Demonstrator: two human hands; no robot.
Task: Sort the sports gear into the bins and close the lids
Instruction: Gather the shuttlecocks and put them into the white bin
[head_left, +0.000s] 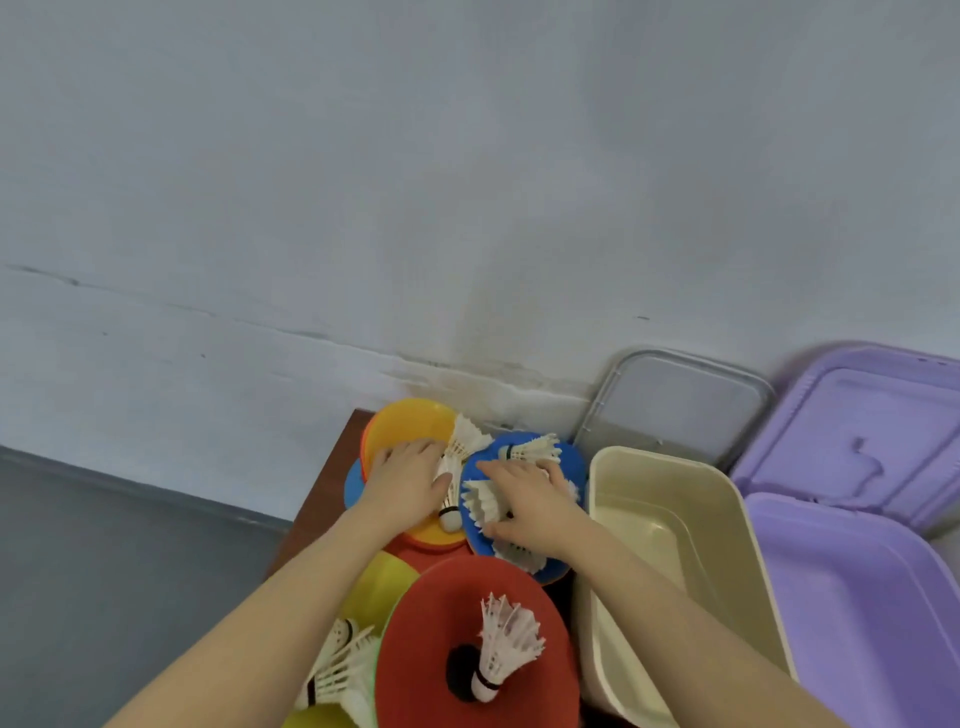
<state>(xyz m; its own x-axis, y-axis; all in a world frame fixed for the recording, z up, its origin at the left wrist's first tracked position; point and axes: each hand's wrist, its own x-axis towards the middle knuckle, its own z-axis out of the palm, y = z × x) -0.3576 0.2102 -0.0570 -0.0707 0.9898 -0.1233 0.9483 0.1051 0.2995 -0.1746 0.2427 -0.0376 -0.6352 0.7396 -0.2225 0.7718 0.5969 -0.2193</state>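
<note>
White shuttlecocks (480, 501) lie on a blue disc cone (519, 457), directly under my right hand (530, 499), whose curled fingers gather them. My left hand (410, 478) rests flat on an orange cone (410, 426) beside another shuttlecock (454, 467). The empty cream bin (670, 519) sits just right of my right hand, the nearer one.

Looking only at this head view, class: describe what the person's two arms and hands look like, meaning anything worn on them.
Both forearms are bare as far as the picture shows; no sleeve enters the frame. The left hand and right hand wear no gloves, and no watch, bracelet or ring shows on either.
</note>
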